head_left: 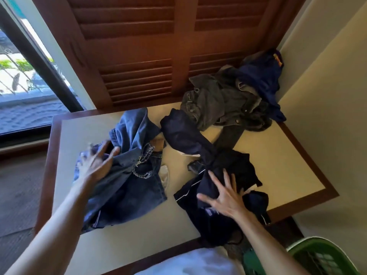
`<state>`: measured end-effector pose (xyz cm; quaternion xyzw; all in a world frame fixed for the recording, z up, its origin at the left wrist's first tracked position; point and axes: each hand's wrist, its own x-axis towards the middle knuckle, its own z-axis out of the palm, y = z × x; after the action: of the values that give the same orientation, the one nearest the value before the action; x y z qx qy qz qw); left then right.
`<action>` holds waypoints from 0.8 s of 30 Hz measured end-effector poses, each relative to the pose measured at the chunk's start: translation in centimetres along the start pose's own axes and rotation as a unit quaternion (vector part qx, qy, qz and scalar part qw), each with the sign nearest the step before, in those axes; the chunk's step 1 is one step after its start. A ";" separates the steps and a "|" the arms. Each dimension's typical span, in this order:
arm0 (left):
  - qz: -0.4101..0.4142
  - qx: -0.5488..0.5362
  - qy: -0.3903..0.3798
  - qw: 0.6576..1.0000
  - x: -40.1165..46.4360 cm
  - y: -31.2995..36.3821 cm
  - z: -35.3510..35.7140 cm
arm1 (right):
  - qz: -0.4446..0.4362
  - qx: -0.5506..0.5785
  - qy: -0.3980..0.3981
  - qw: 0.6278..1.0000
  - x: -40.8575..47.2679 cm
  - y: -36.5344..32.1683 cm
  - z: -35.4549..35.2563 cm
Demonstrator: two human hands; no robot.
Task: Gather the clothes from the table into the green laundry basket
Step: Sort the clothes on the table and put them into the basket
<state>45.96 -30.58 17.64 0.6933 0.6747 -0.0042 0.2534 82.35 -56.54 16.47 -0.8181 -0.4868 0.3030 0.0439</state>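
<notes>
Clothes (214,108) on table (288,161); jeans' (129,175) waist patch unreadable

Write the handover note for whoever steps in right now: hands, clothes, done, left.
Left hand: open, fingers spread on the blue jeans.
Right hand: open, pressing the black garment at the table's near edge.
Grey jeans and blue garment piled at the far corner.
Green laundry basket on the floor, lower right.
Done: nothing lifted yet.
Left: move every piece to the basket.
</notes>
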 end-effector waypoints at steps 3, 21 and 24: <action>0.061 0.066 -0.049 0.995 -1.9 1.7 2.6 | 0.002 -0.037 0.030 0.999 -1.9 -0.2 3.2; 0.118 0.131 0.055 0.983 -5.9 6.6 10.3 | 0.049 -0.098 0.186 0.976 -1.0 -2.1 9.2; 0.119 0.098 0.064 0.986 -7.3 7.4 10.4 | 0.032 -0.088 0.201 0.975 -1.5 -2.4 9.4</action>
<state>55.77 -40.82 13.63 0.7888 0.5986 0.0043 0.1393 74.90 -58.60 10.40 -0.8781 -0.4662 0.0901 0.0591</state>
